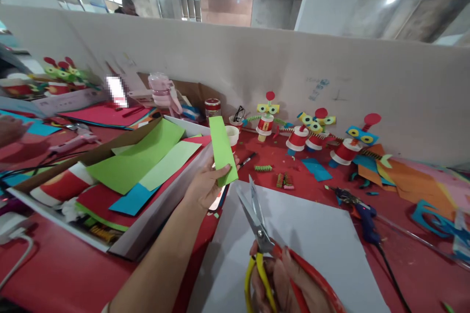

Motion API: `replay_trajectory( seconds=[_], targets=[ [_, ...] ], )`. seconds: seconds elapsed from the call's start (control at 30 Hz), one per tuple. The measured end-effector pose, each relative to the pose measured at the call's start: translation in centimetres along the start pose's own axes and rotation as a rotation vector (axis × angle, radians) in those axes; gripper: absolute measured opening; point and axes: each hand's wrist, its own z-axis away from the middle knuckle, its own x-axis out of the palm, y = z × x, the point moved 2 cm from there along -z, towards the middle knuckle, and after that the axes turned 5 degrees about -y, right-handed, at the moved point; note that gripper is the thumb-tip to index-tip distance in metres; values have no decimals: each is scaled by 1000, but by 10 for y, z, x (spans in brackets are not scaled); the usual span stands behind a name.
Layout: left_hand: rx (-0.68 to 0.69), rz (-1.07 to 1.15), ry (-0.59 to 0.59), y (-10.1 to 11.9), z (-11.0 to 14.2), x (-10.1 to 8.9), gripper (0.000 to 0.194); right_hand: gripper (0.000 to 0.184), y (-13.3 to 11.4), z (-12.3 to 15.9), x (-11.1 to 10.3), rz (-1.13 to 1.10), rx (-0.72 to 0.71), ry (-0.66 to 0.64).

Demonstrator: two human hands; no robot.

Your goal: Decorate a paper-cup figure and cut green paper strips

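Observation:
A strip of light green paper (222, 149) is pinched between the thumb and fingers of my left hand (207, 181), held up above the table. My right hand (282, 279) grips a pair of scissors (260, 232) by handles with yellow and red parts. The blades are slightly apart and point up and away, just to the right of the green strip and not touching it. Below the scissors lies a large white sheet (304, 225). To the left of my forearm, a cardboard box (143, 222) holds green, blue and red paper pieces and a red-and-white paper cup (64, 186).
Several paper-cup figures (265, 124) stand along the grey partition (235, 63). A blue glue gun (367, 222) lies right of the white sheet, its cord running forward. Folded paper springs (285, 180) and a black pen (247, 160) lie beyond. Another person's hand (12, 129) is at far left.

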Motion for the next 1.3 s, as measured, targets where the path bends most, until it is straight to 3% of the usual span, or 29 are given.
replay_trajectory(
  seconds=[0.37,0.93,1.1,1.3],
  targets=[
    [-18,25,-4,-3,1,0,63,55,-5,7,0,-24,120,99],
    [0,37,-12,0,4,5,65,58,2,10,-8,-103,138,173],
    [-41,46,-31,-12,6,9,60,61,5,4,-8,-158,46,188],
    [-37,-24,-83,-29,6,3,56,59,4,2,-9,-209,50,163]
  ],
)
